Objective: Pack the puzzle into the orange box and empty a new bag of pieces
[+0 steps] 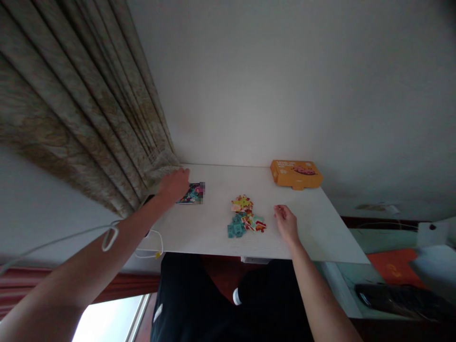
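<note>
**Head view: 1 hand out, 1 hand low**

From the head camera, the left hand (173, 185) lies over the near-left corner of a flat card (195, 193), whose picture is blurred out. Its fingers look together and extended; whether it grips the card, I cannot tell. The right hand (287, 223) sits half open with its fingers loosely curled, holding nothing visible, just beside a pile of puzzle pieces (245, 216), at the pile's 3 o'clock.

The pile rests on a white table (199, 247), with the card at its 10 o'clock and an orange box (296, 174) at its 2 o'clock. The pieces look like light, stiff card and would likely slide on the smooth top, so pinching them by their edges seems best. The card looks thin, so it is probably easiest to lift from 1 edge. A curtain (81, 118) hangs at 10 o'clock in the view, and a white cord (109, 239) loops round the left wrist.
</note>
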`<action>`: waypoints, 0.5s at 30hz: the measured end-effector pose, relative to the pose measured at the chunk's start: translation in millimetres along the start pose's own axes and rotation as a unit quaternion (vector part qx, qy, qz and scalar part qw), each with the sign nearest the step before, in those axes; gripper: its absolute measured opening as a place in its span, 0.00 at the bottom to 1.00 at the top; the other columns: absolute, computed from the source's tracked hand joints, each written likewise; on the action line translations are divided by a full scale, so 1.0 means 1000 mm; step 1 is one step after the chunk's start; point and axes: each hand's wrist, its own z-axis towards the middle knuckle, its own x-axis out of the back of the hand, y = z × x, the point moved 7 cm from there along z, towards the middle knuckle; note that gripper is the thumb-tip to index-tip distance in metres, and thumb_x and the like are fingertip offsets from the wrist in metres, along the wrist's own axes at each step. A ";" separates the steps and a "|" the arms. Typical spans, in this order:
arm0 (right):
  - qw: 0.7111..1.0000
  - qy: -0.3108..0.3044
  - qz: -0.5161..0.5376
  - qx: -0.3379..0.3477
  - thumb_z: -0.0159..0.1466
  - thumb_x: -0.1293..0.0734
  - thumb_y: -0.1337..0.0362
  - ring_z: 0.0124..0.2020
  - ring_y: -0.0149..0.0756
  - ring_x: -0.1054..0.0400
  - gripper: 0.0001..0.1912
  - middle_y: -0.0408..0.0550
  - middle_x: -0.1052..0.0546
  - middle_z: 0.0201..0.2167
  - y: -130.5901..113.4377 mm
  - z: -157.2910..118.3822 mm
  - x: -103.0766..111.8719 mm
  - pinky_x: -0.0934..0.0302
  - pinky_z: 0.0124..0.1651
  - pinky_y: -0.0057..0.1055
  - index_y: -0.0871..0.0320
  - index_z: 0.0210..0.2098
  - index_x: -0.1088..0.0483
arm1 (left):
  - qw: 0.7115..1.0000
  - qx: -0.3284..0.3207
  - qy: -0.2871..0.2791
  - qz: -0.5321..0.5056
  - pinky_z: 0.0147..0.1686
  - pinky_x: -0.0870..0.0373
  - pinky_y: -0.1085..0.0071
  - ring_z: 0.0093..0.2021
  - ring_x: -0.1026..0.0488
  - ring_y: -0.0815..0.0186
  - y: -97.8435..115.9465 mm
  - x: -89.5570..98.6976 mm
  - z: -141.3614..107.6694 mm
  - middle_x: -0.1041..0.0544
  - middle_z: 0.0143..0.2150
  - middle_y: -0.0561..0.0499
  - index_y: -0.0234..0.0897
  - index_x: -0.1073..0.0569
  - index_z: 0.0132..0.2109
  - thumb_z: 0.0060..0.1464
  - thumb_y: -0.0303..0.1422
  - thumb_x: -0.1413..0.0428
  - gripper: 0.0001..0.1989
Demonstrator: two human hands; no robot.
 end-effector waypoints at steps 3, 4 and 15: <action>1.000 0.001 0.001 0.005 0.63 0.39 0.31 0.28 0.40 0.32 0.32 0.45 0.26 0.24 0.001 0.000 0.000 0.40 0.34 0.34 0.54 0.36 0.28 | 0.996 -0.068 -0.047 -0.018 0.45 0.25 0.64 0.48 0.22 0.55 0.046 -0.033 -0.013 0.20 0.51 0.44 0.39 0.23 0.51 0.63 0.29 0.46 0.12; 1.000 0.001 0.001 0.007 0.63 0.39 0.31 0.28 0.40 0.32 0.32 0.45 0.26 0.24 0.001 -0.001 0.000 0.40 0.34 0.33 0.54 0.36 0.28 | 0.996 -0.069 -0.060 -0.022 0.44 0.25 0.62 0.49 0.22 0.53 0.052 -0.044 -0.014 0.21 0.53 0.42 0.39 0.23 0.52 0.62 0.28 0.45 0.13; 1.000 0.012 0.009 0.013 0.62 0.39 0.30 0.26 0.39 0.33 0.33 0.44 0.26 0.23 -0.003 -0.002 0.002 0.40 0.32 0.33 0.55 0.35 0.28 | 0.998 -0.049 0.027 0.029 0.66 0.40 0.46 0.71 0.41 0.46 -0.043 -0.028 0.039 0.38 0.74 0.39 0.35 0.26 0.61 0.59 0.21 0.48 0.24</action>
